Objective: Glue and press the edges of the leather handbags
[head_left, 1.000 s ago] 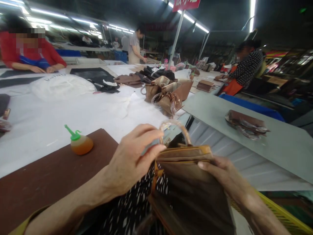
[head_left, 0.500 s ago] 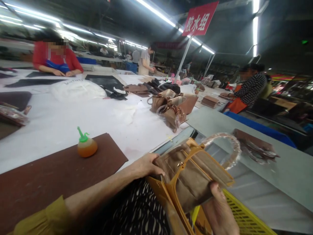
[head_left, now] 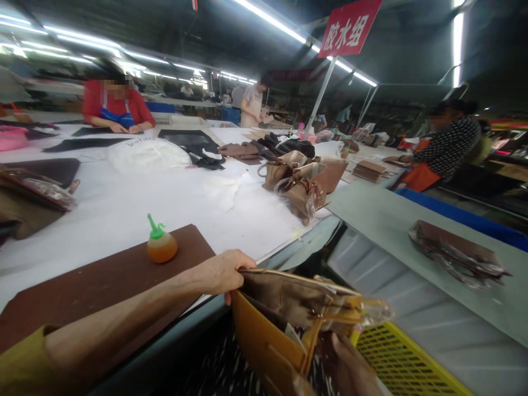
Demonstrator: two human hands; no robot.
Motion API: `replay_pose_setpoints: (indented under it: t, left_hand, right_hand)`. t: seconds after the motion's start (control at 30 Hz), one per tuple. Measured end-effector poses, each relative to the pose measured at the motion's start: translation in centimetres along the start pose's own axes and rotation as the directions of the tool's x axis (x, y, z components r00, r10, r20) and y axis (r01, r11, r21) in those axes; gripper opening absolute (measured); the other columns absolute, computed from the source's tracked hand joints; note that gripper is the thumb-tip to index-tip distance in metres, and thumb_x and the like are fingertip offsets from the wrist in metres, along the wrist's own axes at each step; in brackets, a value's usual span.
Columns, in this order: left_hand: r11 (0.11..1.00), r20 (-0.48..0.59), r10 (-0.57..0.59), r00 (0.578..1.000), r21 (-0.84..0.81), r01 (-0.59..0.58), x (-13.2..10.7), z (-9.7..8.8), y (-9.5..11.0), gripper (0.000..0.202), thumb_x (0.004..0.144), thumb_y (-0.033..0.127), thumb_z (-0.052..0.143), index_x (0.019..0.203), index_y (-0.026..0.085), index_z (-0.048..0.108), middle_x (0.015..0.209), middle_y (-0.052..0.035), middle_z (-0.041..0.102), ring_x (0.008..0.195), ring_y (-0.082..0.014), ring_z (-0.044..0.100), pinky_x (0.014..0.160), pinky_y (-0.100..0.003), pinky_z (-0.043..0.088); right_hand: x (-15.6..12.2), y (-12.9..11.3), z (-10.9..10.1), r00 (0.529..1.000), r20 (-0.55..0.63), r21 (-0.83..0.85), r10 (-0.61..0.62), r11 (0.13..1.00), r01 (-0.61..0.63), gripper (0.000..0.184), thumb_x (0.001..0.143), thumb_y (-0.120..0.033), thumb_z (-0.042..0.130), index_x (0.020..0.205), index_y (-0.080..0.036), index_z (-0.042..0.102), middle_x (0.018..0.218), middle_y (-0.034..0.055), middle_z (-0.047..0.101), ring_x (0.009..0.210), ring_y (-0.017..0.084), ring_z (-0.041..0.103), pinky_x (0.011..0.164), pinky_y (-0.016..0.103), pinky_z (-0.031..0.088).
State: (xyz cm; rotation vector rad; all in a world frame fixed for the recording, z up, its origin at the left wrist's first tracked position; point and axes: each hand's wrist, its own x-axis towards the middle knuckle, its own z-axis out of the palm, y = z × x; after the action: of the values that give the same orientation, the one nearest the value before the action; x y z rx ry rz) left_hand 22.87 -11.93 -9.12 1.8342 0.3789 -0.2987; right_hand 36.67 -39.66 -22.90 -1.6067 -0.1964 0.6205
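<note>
A tan handbag (head_left: 264, 330) with yellow-brown trim and strap is tilted in front of my body, its mouth open and its brown lining showing. My left hand (head_left: 225, 272) pinches the upper left corner of its rim, thumb below and fingers on top. Low on the right, my right hand (head_left: 352, 366) is close to the strap side of the bag. That hand is blurred and its fingers are mostly hidden, so its grip is unclear. Clear plastic wrap covers a part at the bag's right end.
A glue bottle (head_left: 162, 247) with a green spout stands on a brown sheet (head_left: 103, 280) to the left. Several handbags (head_left: 305, 184) sit on the white table. A yellow basket (head_left: 408, 360) is at lower right; a wrapped bag (head_left: 457, 250) lies on the grey surface. Co-workers are farther back.
The handbag has tipped, so its mouth and the inside of its rim now face up. My left hand has shifted left along with its corner; my right hand is lower and more hidden.
</note>
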Motion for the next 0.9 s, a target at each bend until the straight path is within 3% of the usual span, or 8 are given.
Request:
replay_pose_setpoints:
  t: [0.1,0.17,0.27,0.37,0.47,0.67,0.77,0.9]
  left_hand:
    - [0.993,-0.031,-0.043,0.999,0.108,0.046,-1.1,-0.4,0.6,0.037,0.049,0.011,0.038,0.077,0.015,0.062,0.060,-0.0002,0.057,0.047,-0.0126,0.053,0.038,-0.018,0.036]
    - [0.987,-0.025,-0.067,0.997,0.144,0.070,-1.4,-0.5,0.6,0.035,0.050,0.012,0.038,0.076,0.016,0.061,0.060,-0.0003,0.056,0.046,-0.0133,0.052,0.038,-0.019,0.035]
    - [0.985,0.009,-0.090,0.996,0.149,0.087,-1.4,-0.3,0.4,0.037,0.050,0.013,0.038,0.079,0.016,0.061,0.060,0.0000,0.055,0.048,-0.0140,0.053,0.039,-0.019,0.036]
    - [0.987,0.035,-0.090,0.995,0.134,0.085,-1.4,0.1,0.4,0.036,0.050,0.013,0.038,0.079,0.017,0.060,0.061,0.0012,0.053,0.051,-0.0132,0.053,0.042,-0.018,0.039]
    - [0.988,0.059,-0.122,0.991,0.104,0.115,-1.6,0.5,0.4,0.041,0.050,0.014,0.038,0.084,0.017,0.060,0.060,0.0021,0.052,0.048,-0.0115,0.050,0.040,-0.018,0.039]
    - [0.991,0.089,-0.131,0.987,-0.024,0.134,-2.8,0.8,-0.5,0.036,0.057,0.015,0.041,0.087,0.015,0.060,0.064,0.0014,0.055,0.052,-0.0104,0.049,0.043,-0.017,0.041]
    - [0.983,0.118,-0.161,0.980,-0.064,0.169,-2.9,0.7,-1.6,0.038,0.059,0.016,0.043,0.092,0.016,0.061,0.065,0.0009,0.057,0.049,-0.0094,0.048,0.040,-0.016,0.039]
    - [0.981,0.161,-0.153,0.975,-0.097,0.170,-2.8,0.5,-2.8,0.040,0.061,0.016,0.044,0.099,0.017,0.060,0.073,-0.0006,0.060,0.056,-0.0116,0.052,0.041,-0.015,0.039]
  right_hand:
    - [-0.8,-1.1,-2.4,0.965,-0.226,0.064,0.131,0.991,-0.120,0.050,0.070,-0.059,0.052,0.106,-0.023,0.051,0.110,0.0110,0.062,0.108,0.033,0.053,0.096,0.048,0.038]
    - [-1.8,-3.1,-3.6,0.951,-0.310,-0.105,0.016,0.993,-0.050,0.055,0.070,-0.056,0.054,0.112,-0.023,0.047,0.122,0.0111,0.054,0.119,0.032,0.043,0.103,0.046,0.029]
    - [-3.4,-6.3,-3.0,0.972,-0.057,-0.441,-0.230,0.879,0.182,0.047,0.077,-0.052,0.047,0.119,-0.030,0.047,0.128,0.0050,0.049,0.125,0.028,0.035,0.105,0.044,0.026]
    - [-3.8,-7.7,-0.1,0.959,0.109,-0.531,-0.263,0.800,0.280,0.055,0.066,-0.049,0.063,0.117,-0.030,0.051,0.122,0.0026,0.055,0.119,0.029,0.041,0.104,0.043,0.026]
    - [-2.8,-8.1,2.5,0.953,0.191,-0.634,-0.237,0.711,0.304,0.046,0.070,-0.044,0.061,0.112,-0.025,0.055,0.112,0.0045,0.059,0.107,0.025,0.051,0.098,0.040,0.035]
    - [-0.8,-10.4,4.1,0.900,0.368,-0.587,-0.233,0.692,0.419,0.027,0.073,-0.027,0.059,0.100,-0.024,0.063,0.123,0.0031,0.051,0.104,0.021,0.051,0.094,0.036,0.037]
    - [0.4,-10.7,4.2,0.831,0.537,-0.487,-0.145,0.751,0.446,0.020,0.075,-0.025,0.056,0.092,-0.021,0.067,0.103,0.0029,0.062,0.096,0.020,0.055,0.089,0.034,0.039]
    - [2.1,-9.7,4.3,0.772,0.623,-0.341,-0.123,0.845,0.411,0.018,0.077,-0.027,0.056,0.087,-0.018,0.068,0.093,0.0024,0.063,0.090,0.019,0.057,0.083,0.030,0.040]
